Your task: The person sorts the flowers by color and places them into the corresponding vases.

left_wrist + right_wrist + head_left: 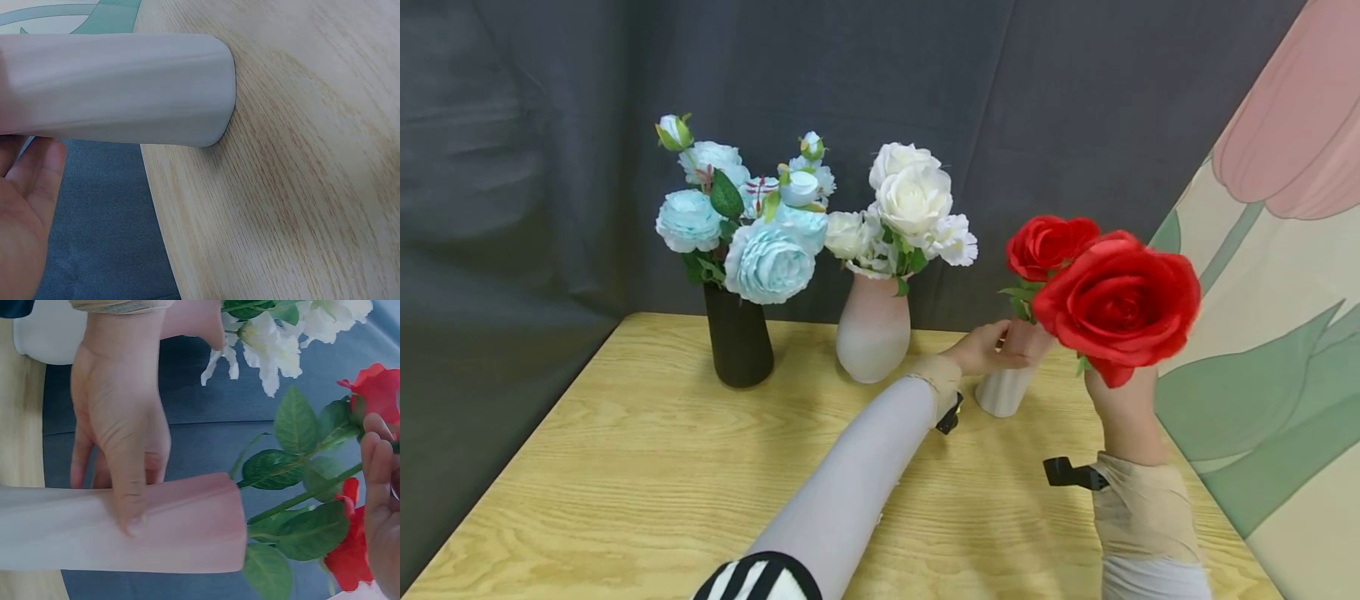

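A ribbed vase point(1003, 392), white below and pink toward its rim, stands slightly tilted at the table's right side. My left hand point(988, 348) grips its upper part; in the right wrist view the thumb lies across the pink wall. Green leaves point(297, 425) and stems come out of the vase mouth. A large red rose point(1120, 304) faces the head camera, with another red rose point(1048, 248) behind it. My right hand point(1123, 408) is under the large rose, partly hidden by it. In the right wrist view its curled fingers point(378, 469) hold a rose stem.
A white-pink vase point(872, 329) with white flowers point(913, 200) stands left of my left hand. Farther left is a black vase point(737, 337) with pale blue flowers point(771, 258). A dark curtain point(775, 67) hangs behind the wooden table point(647, 467); tulip-patterned cloth point(1285, 350) borders the right.
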Demonstrator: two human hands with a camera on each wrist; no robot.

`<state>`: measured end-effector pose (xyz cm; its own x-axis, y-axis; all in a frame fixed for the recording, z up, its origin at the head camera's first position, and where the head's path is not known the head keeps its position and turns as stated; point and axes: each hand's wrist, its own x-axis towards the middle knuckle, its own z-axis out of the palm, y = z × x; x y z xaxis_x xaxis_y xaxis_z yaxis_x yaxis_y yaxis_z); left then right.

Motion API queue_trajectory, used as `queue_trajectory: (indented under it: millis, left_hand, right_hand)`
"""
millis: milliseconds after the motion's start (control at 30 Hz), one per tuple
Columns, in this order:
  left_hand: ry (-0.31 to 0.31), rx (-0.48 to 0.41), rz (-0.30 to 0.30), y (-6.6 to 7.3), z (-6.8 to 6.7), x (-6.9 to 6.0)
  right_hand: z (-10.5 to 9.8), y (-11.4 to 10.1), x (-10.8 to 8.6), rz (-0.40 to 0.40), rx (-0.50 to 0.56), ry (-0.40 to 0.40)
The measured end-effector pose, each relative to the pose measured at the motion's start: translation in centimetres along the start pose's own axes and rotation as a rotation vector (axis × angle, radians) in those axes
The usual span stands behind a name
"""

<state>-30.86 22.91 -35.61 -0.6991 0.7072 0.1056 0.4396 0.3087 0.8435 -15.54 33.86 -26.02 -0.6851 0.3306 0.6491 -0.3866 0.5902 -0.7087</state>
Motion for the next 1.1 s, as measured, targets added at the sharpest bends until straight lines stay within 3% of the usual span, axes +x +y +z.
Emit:
queue_trajectory:
  millis: [167, 433, 567, 667, 933, 1100]
  left_hand:
    - [0.01, 0.01, 0.023, 0.0, 0.1, 0.0]
    - [-0.002, 0.004, 0.013, 0.3, -0.1, -0.4]
    - [-0.011, -0.017, -0.015, 0.5, -0.2, -0.5]
    - [-0.009, -0.025, -0.016, 0.4, -0.2, -0.5]
    - [0.003, -0.055, -0.019, 0.1, 0.0, -0.2]
    - [-0.009, -0.036, -0.032, 0.4, 0.1, -0.4]
  right_hand:
    - [1.1, 0.2, 1.1, 0.092, 0.45, 0.036]
    - [1.8, 1.7, 1.3, -0.038, 0.469, 0.032]
    - [2.0, 2.4, 1.6, -0.045, 0.391, 0.028]
    - [2.2, 2.7, 1.9, -0.032, 0.27, 0.026]
    - [2.4, 3.3, 2.2, 0.041, 0.091, -0.007]
    - [2.4, 3.3, 2.2, 0.16, -0.17, -0.005]
